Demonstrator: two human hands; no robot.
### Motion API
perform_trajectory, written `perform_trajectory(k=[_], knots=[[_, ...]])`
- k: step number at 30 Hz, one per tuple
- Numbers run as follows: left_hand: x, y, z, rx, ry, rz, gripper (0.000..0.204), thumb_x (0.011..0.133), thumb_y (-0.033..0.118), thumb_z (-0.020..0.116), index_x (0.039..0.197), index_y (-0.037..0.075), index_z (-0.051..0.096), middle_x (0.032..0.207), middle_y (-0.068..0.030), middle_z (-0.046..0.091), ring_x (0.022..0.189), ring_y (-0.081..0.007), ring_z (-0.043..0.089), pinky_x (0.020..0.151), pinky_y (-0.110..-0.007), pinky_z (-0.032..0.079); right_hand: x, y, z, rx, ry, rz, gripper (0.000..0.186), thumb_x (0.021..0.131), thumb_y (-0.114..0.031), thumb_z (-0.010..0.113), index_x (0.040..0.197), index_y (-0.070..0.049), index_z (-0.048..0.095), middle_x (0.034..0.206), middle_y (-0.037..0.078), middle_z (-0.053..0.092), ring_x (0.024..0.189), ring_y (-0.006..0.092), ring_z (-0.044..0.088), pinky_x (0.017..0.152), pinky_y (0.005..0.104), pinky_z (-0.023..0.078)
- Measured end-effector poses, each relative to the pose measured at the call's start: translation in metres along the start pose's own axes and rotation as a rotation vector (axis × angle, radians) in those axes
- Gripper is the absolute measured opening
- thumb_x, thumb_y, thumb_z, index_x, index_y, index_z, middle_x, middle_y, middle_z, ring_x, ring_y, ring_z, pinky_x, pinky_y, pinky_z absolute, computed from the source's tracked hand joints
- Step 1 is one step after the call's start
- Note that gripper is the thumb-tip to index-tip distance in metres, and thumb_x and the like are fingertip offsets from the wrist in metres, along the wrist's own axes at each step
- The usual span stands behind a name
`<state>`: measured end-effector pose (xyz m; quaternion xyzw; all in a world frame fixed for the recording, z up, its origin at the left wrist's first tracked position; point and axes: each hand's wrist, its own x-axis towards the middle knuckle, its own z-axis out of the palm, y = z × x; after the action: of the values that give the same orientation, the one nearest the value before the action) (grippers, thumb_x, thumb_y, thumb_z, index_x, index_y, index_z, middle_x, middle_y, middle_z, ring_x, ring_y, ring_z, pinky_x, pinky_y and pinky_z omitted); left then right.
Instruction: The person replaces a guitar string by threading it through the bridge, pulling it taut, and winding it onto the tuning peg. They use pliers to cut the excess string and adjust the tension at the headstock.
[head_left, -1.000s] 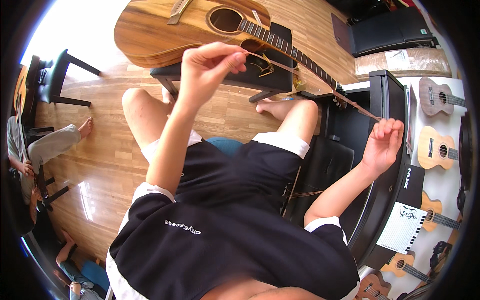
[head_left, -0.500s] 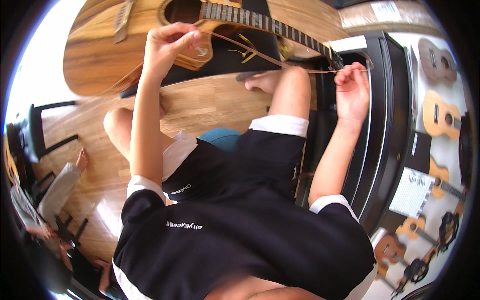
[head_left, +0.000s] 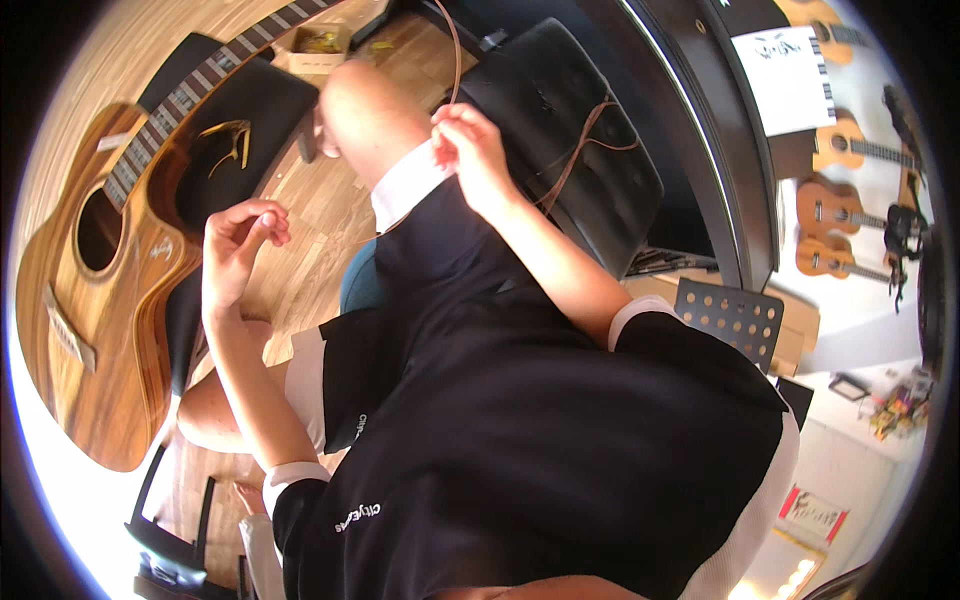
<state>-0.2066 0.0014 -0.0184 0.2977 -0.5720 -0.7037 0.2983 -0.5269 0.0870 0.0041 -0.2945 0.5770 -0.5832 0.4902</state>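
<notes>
A thin copper-coloured guitar string (head_left: 457, 50) arcs up from my right hand (head_left: 470, 155), whose fingertips are pinched on it. From there a fine strand runs left toward my left hand (head_left: 245, 245), closed with thumb and forefinger together on its end. Looser copper loops (head_left: 580, 150) hang over a black padded seat to the right of my right hand. Left of my left hand, a brown acoustic guitar (head_left: 135, 400) lies face up on a black bench, its neck pointing up and right. No strings can be made out over its soundhole.
A yellow-handled tool (head_left: 238, 145) lies on the black bench (head_left: 270, 95) beside the guitar neck. A small open box (head_left: 318, 55) sits on the wooden floor. The black padded seat (head_left: 545, 75) and a black piano (head_left: 700, 100) stand to the right. Small guitars (head_left: 835, 205) hang on the wall.
My view has turned to the right, so the guitar now shows at the left. Both hands have moved away from the guitar, still holding the string, and come lower, nearer my body.
</notes>
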Motion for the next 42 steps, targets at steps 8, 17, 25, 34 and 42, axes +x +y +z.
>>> perform_trajectory(k=[8,17,25,34,42], knots=[[0.027,-0.024,-0.004,-0.016,-0.058,-0.090,0.006,0.087,0.001,0.072,0.091,-0.002,0.069,0.082,-0.0044,0.068,0.070,-0.0100,0.063,0.066,-0.024,0.050,-0.003,0.006,-0.033,-0.073,-0.049,0.083,0.009,0.096,-0.007,0.057,0.097,0.000,0.062,0.074,0.004,0.062,0.059,0.0094,0.060,0.050,0.0217,0.047],[0.037,-0.035,0.003,0.010,-0.062,-0.151,0.006,0.087,0.002,0.072,0.091,0.001,0.068,0.079,-0.0013,0.066,0.070,-0.0086,0.061,0.068,-0.024,0.049,0.032,-0.014,-0.129,-1.034,0.281,-0.260,0.009,0.079,-0.011,0.067,0.082,-0.006,0.074,0.077,0.015,0.072,0.071,0.0252,0.073,0.067,0.0326,0.056],[0.033,-0.031,0.003,0.007,-0.066,-0.140,0.005,0.088,0.004,0.070,0.091,0.001,0.066,0.078,-0.0009,0.064,0.070,-0.0085,0.059,0.068,-0.024,0.047,0.076,-0.041,-0.213,-1.456,0.469,-0.078,0.018,0.076,-0.007,0.066,0.091,-0.010,0.076,0.090,0.015,0.073,0.090,0.0302,0.071,0.083,0.0392,0.056],[0.028,-0.024,0.002,0.046,-0.045,-0.136,0.007,0.089,0.007,0.069,0.091,0.003,0.064,0.077,0.0003,0.063,0.072,-0.0077,0.058,0.068,-0.024,0.046,0.082,-0.038,-0.219,-1.580,0.332,0.093,0.015,0.075,-0.011,0.067,0.088,-0.009,0.075,0.092,0.019,0.071,0.094,0.0345,0.069,0.085,0.0420,0.055],[0.030,-0.023,0.005,0.028,-0.030,-0.126,0.007,0.089,0.008,0.070,0.090,0.002,0.066,0.075,0.0006,0.064,0.071,-0.0068,0.059,0.068,-0.023,0.046,0.083,-0.047,-0.210,-1.235,0.389,-0.079,0.021,0.083,-0.021,0.063,0.079,-0.001,0.065,0.080,0.019,0.070,0.079,0.0338,0.069,0.072,0.0412,0.054]])
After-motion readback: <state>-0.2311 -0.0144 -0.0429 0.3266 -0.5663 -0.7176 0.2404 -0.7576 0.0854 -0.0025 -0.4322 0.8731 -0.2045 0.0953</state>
